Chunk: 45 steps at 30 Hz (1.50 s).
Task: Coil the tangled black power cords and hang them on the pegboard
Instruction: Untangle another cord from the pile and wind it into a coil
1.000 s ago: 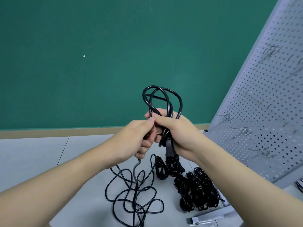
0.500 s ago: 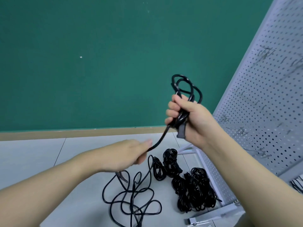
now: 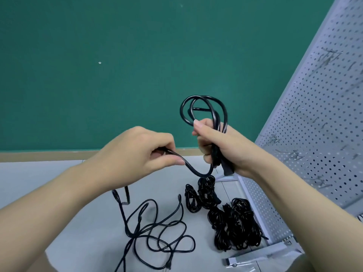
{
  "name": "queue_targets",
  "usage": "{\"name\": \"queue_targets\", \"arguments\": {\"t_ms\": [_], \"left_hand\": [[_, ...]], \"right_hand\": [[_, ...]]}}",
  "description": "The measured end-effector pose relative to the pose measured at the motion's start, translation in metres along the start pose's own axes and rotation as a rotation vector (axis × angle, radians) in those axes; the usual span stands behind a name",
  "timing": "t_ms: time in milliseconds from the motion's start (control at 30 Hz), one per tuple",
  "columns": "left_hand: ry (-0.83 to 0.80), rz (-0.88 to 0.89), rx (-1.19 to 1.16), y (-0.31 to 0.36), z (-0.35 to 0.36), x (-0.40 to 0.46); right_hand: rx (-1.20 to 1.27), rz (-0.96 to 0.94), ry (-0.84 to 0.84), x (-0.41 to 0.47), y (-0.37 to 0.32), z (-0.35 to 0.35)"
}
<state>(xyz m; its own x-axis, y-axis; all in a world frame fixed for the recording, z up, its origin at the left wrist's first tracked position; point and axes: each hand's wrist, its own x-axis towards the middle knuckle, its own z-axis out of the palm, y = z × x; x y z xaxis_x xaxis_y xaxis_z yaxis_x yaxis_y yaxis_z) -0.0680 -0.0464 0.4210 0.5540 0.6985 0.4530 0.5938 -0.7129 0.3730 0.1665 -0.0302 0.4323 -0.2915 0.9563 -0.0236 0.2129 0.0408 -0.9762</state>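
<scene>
Black, glossy rubber-sheathed power cord (image 3: pixel 204 112): several round loops stand above the right hand (image 3: pixel 218 146), gathered in its fist. How many loops, hard to count where they overlap. The fingers (image 3: pixel 202 134) curl tight round the bundle; below them a blocky plug end (image 3: pixel 227 168) sticks out, its face hidden.

From under the right fist one strand sags in a shallow U across to the left hand (image 3: pixel 141 154), which pinches it between thumb and curled fingers (image 3: pixel 172 160). Past that pinch the strand vanishes behind the left palm and forearm.

Below the left fingers, a loose tangle of thin cord (image 3: pixel 157 234) sprawls on the pale grey tabletop (image 3: pixel 39 177), its lower loops cut off at the frame edge. Below the right fingers, tightly wound black bundles (image 3: pixel 233 226) lie packed together; separate bundles hard to tell apart.

To the right of the right hand, a white perforated pegboard (image 3: pixel 318 118) leans, blurred metal hooks (image 3: pixel 294 154) on it. Matte green wall (image 3: pixel 117 65) behind.
</scene>
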Motion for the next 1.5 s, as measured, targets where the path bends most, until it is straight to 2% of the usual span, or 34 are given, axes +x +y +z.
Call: {"name": "queue_targets", "arguments": {"t_ms": [167, 233, 300, 433, 533, 633, 800, 900, 1033, 1167, 1333, 1500], "left_hand": [[0.192, -0.081, 0.135, -0.005, -0.004, 0.003], [0.194, -0.073, 0.180, -0.003, -0.005, 0.005], [0.128, -0.078, 0.183, -0.001, -0.004, 0.008], [-0.043, -0.169, -0.062, -0.012, -0.003, 0.009], [-0.113, -0.252, -0.262, -0.026, -0.003, 0.006], [-0.130, -0.312, -0.367, -0.038, -0.006, 0.004], [-0.046, -0.503, -0.686, -0.049, -0.007, 0.005], [-0.037, -0.546, -0.731, -0.055, 0.000, 0.003], [-0.010, -0.667, -0.677, -0.051, 0.014, 0.003], [0.074, -0.769, -0.754, -0.033, 0.026, 0.009], [0.276, -0.718, -0.921, -0.010, 0.021, 0.015], [0.223, -0.552, -0.998, 0.004, 0.024, 0.015]], "right_hand": [[-0.225, -0.028, -0.314, -0.011, -0.004, 0.018], [-0.352, -0.020, -0.402, -0.013, -0.005, 0.026], [-0.483, -0.005, -0.438, -0.014, 0.000, 0.034], [-0.515, 0.157, -0.433, -0.015, 0.005, 0.044], [-0.460, 0.179, -0.457, -0.017, 0.003, 0.046], [-0.340, 0.182, -0.472, -0.018, 0.004, 0.048], [0.008, 0.118, -0.372, -0.016, 0.002, 0.048], [0.097, 0.085, -0.224, -0.009, 0.000, 0.042], [-0.043, 0.047, 0.011, -0.003, -0.003, 0.034], [-0.197, 0.037, 0.075, -0.002, -0.005, 0.036], [-0.213, 0.049, 0.093, -0.001, -0.001, 0.041], [-0.104, -0.005, 0.176, -0.001, -0.005, 0.042]]}}
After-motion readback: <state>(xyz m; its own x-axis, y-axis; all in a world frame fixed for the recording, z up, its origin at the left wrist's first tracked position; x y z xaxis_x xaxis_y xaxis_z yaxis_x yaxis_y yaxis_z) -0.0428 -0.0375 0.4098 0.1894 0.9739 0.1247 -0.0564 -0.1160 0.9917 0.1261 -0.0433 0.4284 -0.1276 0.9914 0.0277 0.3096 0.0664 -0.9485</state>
